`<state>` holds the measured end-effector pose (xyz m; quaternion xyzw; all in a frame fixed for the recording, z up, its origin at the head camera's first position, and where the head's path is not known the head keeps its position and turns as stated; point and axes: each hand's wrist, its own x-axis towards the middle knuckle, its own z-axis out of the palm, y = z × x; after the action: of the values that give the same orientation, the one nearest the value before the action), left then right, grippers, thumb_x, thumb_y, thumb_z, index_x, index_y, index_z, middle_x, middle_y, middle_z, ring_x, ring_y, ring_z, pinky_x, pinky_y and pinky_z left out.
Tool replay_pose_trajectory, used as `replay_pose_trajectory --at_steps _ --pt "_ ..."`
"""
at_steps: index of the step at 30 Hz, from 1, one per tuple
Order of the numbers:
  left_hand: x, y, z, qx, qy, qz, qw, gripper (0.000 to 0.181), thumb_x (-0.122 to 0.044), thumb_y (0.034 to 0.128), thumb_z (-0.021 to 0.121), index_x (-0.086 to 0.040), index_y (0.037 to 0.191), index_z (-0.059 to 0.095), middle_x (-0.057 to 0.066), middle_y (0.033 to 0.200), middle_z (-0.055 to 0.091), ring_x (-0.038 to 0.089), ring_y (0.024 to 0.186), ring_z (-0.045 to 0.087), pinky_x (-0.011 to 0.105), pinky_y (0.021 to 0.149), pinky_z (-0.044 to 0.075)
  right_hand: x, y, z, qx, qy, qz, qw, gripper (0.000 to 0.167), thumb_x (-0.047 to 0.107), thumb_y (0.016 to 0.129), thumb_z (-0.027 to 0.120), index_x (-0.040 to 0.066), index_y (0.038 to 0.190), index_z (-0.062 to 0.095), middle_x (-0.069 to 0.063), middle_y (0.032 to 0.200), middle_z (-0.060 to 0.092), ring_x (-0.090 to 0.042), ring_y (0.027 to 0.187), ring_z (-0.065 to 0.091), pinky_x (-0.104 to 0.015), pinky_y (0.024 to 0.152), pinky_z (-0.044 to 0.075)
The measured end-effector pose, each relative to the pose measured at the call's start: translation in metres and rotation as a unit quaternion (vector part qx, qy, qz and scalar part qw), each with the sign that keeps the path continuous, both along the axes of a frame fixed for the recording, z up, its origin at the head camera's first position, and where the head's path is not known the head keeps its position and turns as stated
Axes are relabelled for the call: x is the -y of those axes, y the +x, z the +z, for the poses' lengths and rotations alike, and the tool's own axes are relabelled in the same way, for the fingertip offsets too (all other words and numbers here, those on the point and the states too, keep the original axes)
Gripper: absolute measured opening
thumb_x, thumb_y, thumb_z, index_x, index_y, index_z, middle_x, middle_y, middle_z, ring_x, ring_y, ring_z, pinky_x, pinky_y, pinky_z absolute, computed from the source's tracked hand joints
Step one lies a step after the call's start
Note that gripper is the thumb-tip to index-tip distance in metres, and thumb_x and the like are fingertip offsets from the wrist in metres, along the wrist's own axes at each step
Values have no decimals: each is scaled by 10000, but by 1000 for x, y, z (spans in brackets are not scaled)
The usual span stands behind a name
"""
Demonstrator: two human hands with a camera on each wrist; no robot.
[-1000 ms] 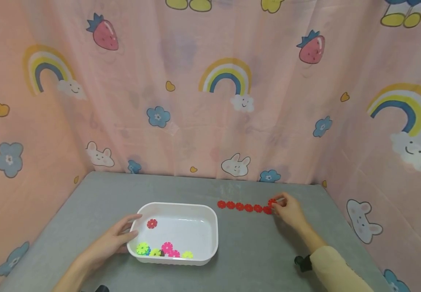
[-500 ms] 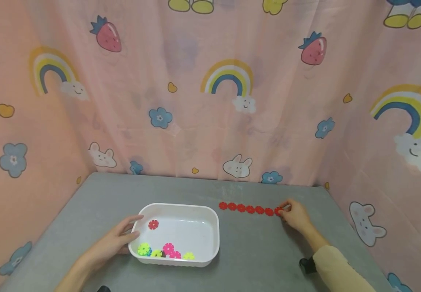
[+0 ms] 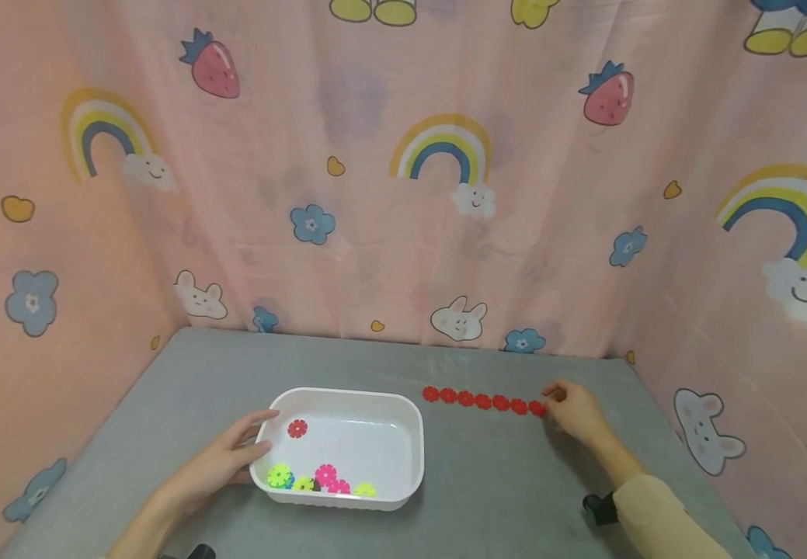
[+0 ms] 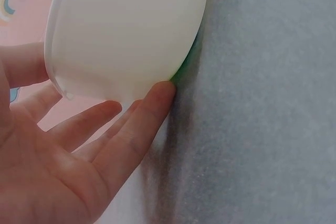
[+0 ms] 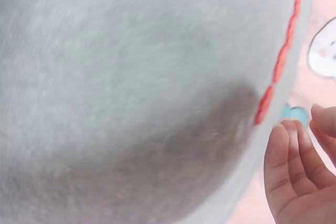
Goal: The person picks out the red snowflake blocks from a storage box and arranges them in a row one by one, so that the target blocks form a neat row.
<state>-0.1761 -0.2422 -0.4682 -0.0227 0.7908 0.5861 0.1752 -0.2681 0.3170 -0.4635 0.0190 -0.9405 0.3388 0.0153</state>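
A row of several red snowflake building discs (image 3: pixel 483 401) lies flat on the grey table, each close beside its neighbour. At the row's right end my right hand (image 3: pixel 576 413) hovers just off the last red disc (image 3: pixel 537 408); in the right wrist view a gap shows between its fingertips and that disc, and nothing is between finger and thumb. My left hand (image 3: pixel 217 462) holds the left end of the white plastic tray (image 3: pixel 403 404), some fingers over its rim and others against the outer wall. One red disc (image 3: pixel 297 428) lies inside the tray.
Along the tray's near side lie yellow discs (image 3: pixel 280 476), pink discs (image 3: pixel 326 473) and a partly hidden blue one. A patterned pink curtain (image 3: pixel 361 256) closes off the table's back and sides. Grey table surface (image 3: pixel 487 481) lies right of the tray.
My right hand has lowered a red disc onto the row's right end and let it go, its fingers now lifting off. The left hand stays on the tray. The head view shifts slightly.
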Motion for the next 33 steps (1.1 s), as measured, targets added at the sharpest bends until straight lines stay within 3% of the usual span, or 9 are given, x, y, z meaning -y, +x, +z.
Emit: replay_pose_trajectory --at_steps 5,15,19,24,33 --pt "0 0 0 -12 18 -21 10000 627 -308 1012 631 -156 1555 359 282 1571 302 308 1169 605 471 912 575 21 8 16 -211 217 118 9995 230 105 968 637 -73 1113 658 -152 948 678 -221 742 620 -317 594 542" --pt "1 -1 -2 18 98 -62 9999 611 -287 1019 620 -136 1553 365 302 1566 300 310 1157 602 468 895 583 78 23 39 -505 78 486 9975 194 134 960 687 -2 1097 696 -81 978 696 -240 872 624 -368 727 570" --pt "0 -1 -1 0 97 -55 9999 612 -280 1020 619 -137 1556 360 300 1568 293 316 1162 600 468 899 581 105 29 44 -543 26 528 9971 168 131 951 708 32 1087 707 -63 984 694 -243 898 618 -411 786 583" --pt "1 -1 -1 -18 63 -51 10000 609 -278 1018 621 -143 1554 365 297 1568 297 322 1171 597 470 901 580 137 37 49 -533 -251 598 9965 165 136 932 743 73 1081 714 -38 994 695 -221 899 621 -372 783 604" --pt "0 -2 -1 -24 4 -15 10000 615 -296 1013 630 -153 1552 372 293 1566 308 329 1184 598 475 902 579 187 40 52 -513 -514 1133 9909 156 128 939 728 84 1088 711 -22 987 702 -186 859 619 -315 743 602"
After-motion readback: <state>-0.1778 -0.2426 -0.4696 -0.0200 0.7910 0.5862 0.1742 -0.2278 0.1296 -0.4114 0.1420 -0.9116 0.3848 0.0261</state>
